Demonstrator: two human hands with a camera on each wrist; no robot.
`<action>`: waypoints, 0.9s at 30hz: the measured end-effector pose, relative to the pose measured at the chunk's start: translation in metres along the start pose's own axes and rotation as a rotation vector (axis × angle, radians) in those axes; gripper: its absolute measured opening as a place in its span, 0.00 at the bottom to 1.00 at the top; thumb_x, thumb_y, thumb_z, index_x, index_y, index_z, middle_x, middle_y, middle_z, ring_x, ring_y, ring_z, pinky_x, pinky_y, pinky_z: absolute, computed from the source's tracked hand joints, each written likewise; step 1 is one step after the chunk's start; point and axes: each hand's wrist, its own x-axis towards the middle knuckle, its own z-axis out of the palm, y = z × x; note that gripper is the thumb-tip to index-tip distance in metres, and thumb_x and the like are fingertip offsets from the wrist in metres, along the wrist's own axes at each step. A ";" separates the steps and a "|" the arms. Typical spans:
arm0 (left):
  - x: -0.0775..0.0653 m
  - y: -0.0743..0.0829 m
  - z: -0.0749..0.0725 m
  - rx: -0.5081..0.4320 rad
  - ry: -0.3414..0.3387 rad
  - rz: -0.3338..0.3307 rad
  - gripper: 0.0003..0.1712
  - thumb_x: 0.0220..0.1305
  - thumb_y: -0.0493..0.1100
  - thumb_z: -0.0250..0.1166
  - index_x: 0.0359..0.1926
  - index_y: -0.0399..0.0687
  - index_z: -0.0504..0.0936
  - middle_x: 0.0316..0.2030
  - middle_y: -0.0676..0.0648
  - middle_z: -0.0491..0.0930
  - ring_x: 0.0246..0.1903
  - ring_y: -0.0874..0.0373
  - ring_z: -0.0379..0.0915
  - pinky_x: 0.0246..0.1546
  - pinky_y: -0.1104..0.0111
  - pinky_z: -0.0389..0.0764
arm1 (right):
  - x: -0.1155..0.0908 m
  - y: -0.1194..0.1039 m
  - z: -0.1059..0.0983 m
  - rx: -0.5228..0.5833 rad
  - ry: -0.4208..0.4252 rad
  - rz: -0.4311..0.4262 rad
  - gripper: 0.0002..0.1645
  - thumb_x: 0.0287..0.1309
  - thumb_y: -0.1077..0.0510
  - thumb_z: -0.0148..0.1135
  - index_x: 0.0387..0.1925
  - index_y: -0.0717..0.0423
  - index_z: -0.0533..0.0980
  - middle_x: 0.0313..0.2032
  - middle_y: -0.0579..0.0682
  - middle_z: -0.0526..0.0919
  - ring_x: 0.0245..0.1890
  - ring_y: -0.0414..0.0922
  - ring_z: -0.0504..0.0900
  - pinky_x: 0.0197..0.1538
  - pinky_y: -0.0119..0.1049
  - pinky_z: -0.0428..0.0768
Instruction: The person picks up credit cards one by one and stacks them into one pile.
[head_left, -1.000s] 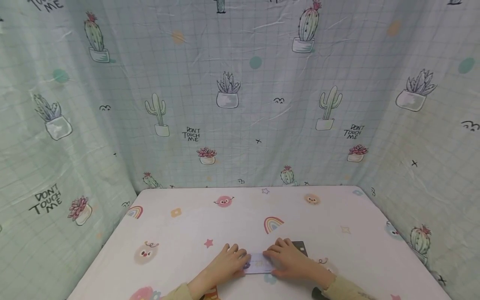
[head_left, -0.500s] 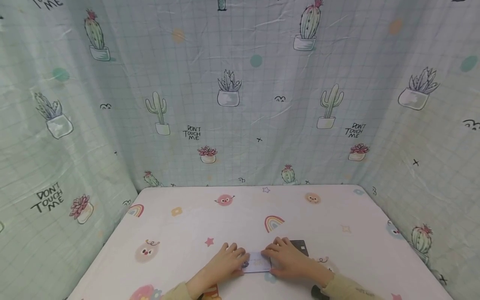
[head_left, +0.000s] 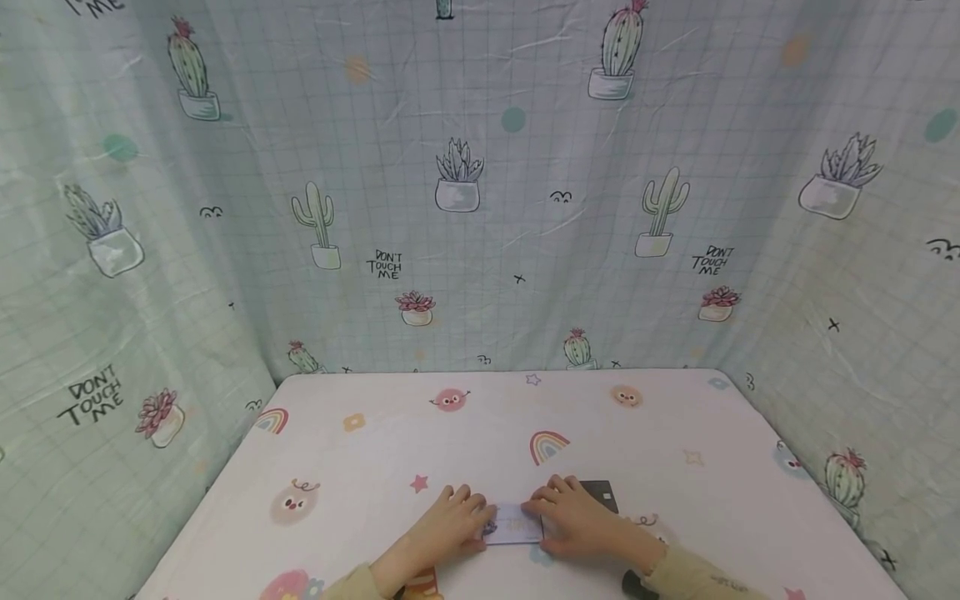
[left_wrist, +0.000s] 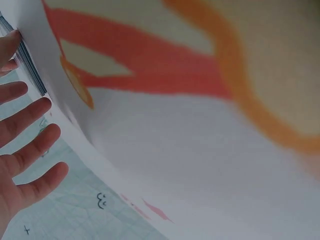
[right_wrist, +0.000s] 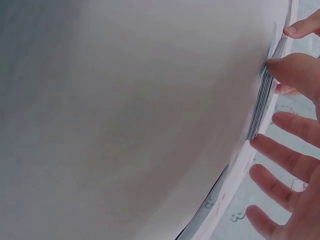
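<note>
A small neat stack of cards [head_left: 516, 527] lies near the front of the table, pale lilac on top with a dark picture at its left end and faint yellowish lettering. My left hand [head_left: 448, 527] holds its left end, thumb at the near edge and fingertips at the far edge. At the right end my right hand [head_left: 576, 518] grips it likewise, covering part of the card. In the right wrist view the layered edges of the stack [right_wrist: 261, 105] show beside the thumb, with the other fingers spread. The left wrist view catches the stack's edge [left_wrist: 34, 67] by the fingertips.
A black card-like piece with a white square [head_left: 606, 495] lies behind the right hand, partly hidden. Something dark [head_left: 636, 585] shows beside the right sleeve. The white table cover [head_left: 480, 433] bears cartoon prints; a cactus-print curtain [head_left: 480, 242] surrounds it.
Both hands and the stack have shifted very slightly left, and the stack's dark right edge shows more plainly. The hold looks the same.
</note>
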 end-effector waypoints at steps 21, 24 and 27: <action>0.004 -0.002 -0.001 -0.026 -0.060 -0.003 0.26 0.51 0.63 0.58 0.48 0.59 0.73 0.40 0.57 0.75 0.37 0.62 0.65 0.35 0.70 0.65 | 0.000 0.003 0.003 -0.022 -0.010 0.036 0.33 0.46 0.36 0.58 0.55 0.40 0.68 0.44 0.37 0.74 0.43 0.38 0.66 0.45 0.42 0.67; 0.005 -0.004 -0.003 -0.046 -0.084 -0.009 0.26 0.51 0.63 0.59 0.49 0.60 0.73 0.40 0.56 0.75 0.37 0.61 0.65 0.35 0.69 0.65 | -0.001 0.005 0.003 -0.022 -0.015 0.062 0.33 0.46 0.34 0.58 0.55 0.39 0.68 0.43 0.37 0.74 0.42 0.37 0.65 0.45 0.41 0.67; 0.005 -0.005 -0.004 -0.063 -0.108 -0.019 0.26 0.50 0.63 0.60 0.49 0.59 0.73 0.40 0.56 0.75 0.37 0.61 0.65 0.35 0.69 0.66 | -0.002 0.006 0.001 -0.012 -0.028 0.088 0.34 0.45 0.34 0.58 0.55 0.39 0.68 0.42 0.36 0.74 0.41 0.36 0.64 0.45 0.40 0.66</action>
